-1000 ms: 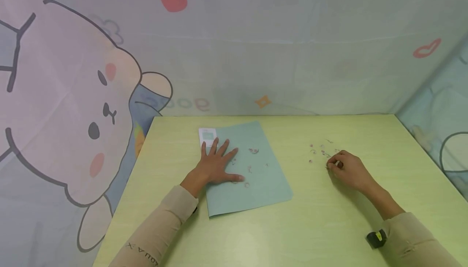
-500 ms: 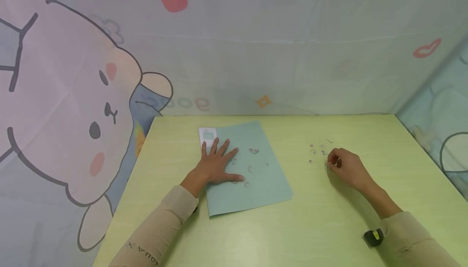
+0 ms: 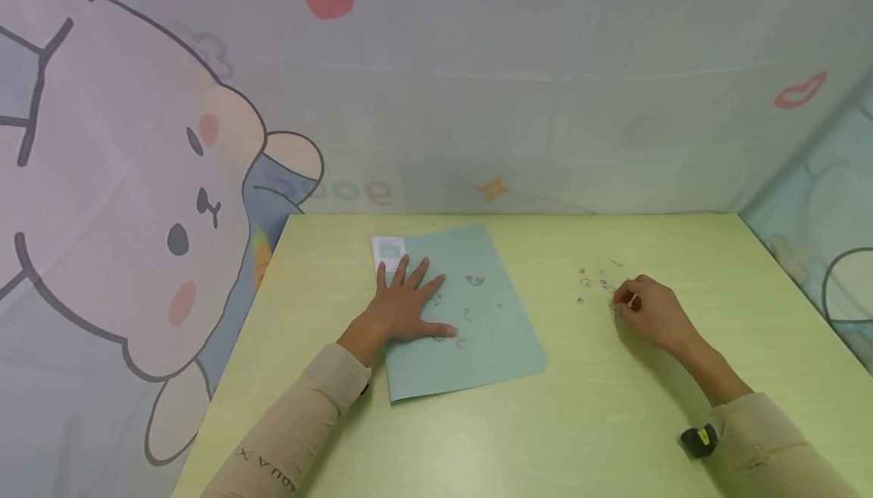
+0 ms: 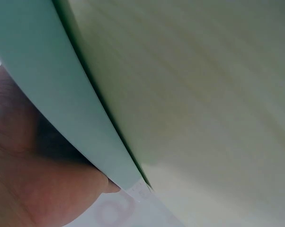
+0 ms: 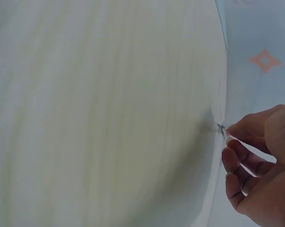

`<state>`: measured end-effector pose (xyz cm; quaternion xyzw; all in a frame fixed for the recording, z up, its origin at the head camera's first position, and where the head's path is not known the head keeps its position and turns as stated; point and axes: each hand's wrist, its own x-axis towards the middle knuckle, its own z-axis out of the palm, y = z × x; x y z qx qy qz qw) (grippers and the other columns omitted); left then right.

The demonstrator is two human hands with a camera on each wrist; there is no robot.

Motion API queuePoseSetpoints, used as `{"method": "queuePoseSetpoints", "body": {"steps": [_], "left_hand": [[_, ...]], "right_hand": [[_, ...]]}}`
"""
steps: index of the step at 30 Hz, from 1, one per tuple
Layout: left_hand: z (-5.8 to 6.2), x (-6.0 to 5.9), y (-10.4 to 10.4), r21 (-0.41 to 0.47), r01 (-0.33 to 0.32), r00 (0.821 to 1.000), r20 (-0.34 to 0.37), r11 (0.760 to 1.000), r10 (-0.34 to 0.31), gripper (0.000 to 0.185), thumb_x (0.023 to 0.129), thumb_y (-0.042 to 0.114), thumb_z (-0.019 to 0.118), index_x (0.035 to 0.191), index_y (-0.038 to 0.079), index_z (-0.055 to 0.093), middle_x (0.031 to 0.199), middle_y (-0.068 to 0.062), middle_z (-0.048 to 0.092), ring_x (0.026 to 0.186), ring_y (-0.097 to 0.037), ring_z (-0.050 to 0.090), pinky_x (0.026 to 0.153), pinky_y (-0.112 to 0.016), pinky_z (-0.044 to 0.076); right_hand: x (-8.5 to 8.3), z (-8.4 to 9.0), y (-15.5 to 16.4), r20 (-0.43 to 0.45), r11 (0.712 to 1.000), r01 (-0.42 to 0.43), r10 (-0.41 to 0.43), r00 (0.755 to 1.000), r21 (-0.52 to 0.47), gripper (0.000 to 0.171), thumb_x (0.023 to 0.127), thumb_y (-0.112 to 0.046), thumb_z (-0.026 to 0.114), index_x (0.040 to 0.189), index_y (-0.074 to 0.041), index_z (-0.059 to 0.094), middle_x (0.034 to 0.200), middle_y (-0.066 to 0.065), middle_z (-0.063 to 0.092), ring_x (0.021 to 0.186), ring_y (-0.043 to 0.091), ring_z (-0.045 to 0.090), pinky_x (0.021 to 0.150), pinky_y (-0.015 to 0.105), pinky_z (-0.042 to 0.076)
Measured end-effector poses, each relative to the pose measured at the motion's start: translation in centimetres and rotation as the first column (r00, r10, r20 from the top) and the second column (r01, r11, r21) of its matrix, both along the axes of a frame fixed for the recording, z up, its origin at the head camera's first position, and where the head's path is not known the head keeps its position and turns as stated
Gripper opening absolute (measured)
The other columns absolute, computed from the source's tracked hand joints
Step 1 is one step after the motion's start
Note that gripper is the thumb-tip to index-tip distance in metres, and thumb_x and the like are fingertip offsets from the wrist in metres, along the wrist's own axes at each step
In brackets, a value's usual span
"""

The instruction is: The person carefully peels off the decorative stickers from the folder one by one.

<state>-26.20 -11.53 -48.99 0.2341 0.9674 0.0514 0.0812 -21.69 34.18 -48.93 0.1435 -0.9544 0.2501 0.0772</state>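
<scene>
Right wrist: right grip (image 5: 268, 182) pinches tiny scrap (image 5: 221, 128); looks thin, might slip. Left grip (image 3: 401, 313) spread on sheet (image 3: 477, 369).

Your left hand (image 4: 52, 189) shows only in part, beside a strip of green paper (image 4: 62, 85), with a dark shadow (image 4: 59, 144) between them (you can't make out whether they touch there). To your left, past the paper's dark edge, spreads the pale, streaked table (image 4: 194, 94). At the paper's far corner sits a small white label (image 4: 140, 190); beyond it, a whitish backdrop (image 4: 156, 213) bears a blurred pink ring (image 4: 102, 213).
</scene>
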Motion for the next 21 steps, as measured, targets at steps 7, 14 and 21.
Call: {"method": "queuePoseSetpoints", "body": {"steps": [7, 14, 21], "left_hand": [[0.1, 0.0, 0.0, -0.011, -0.002, 1.000, 0.004, 1.000, 0.002, 0.108, 0.085, 0.087, 0.060, 0.170, 0.031, 0.026, 0.179, -0.008, 0.007, 0.163, -0.041, -0.006, 0.122, -0.073, -0.004], [0.1, 0.1, 0.1, -0.013, -0.002, 1.000, 0.003, 1.000, 0.002, 0.108, 0.085, 0.087, 0.061, 0.170, 0.031, 0.027, 0.178, -0.009, 0.008, 0.163, -0.041, -0.005, 0.122, -0.073, -0.004], [0.2, 0.1, 0.1, -0.020, -0.006, 1.000, 0.003, 1.000, 0.006, 0.108, 0.085, 0.087, 0.061, 0.170, 0.031, 0.027, 0.178, -0.009, 0.008, 0.162, -0.041, -0.005, 0.122, -0.073, -0.004]], "right_hand": [[0.2, 0.1, 0.6, 0.023, 1.000, 0.016, -0.016, 1.000, -0.008, 0.015, 0.092, 0.002, 0.074, 0.091, -0.005, 0.060, 0.087, 0.006, 0.062, 0.079, 0.021, 0.060, 0.068, 0.034, 0.049], [0.3, 0.1, 1.0, 0.022, 1.000, 0.021, -0.021, 1.000, -0.007, 0.010, 0.093, 0.001, 0.072, 0.095, -0.003, 0.063, 0.091, 0.008, 0.064, 0.081, 0.022, 0.060, 0.070, 0.036, 0.050], [0.1, 0.1, -0.6, -0.054, 0.998, -0.037, 0.035, 0.998, -0.042, 0.011, 0.098, -0.005, 0.073, 0.106, 0.002, 0.073, 0.095, 0.007, 0.066, 0.079, 0.018, 0.061, 0.066, 0.033, 0.050]]}}
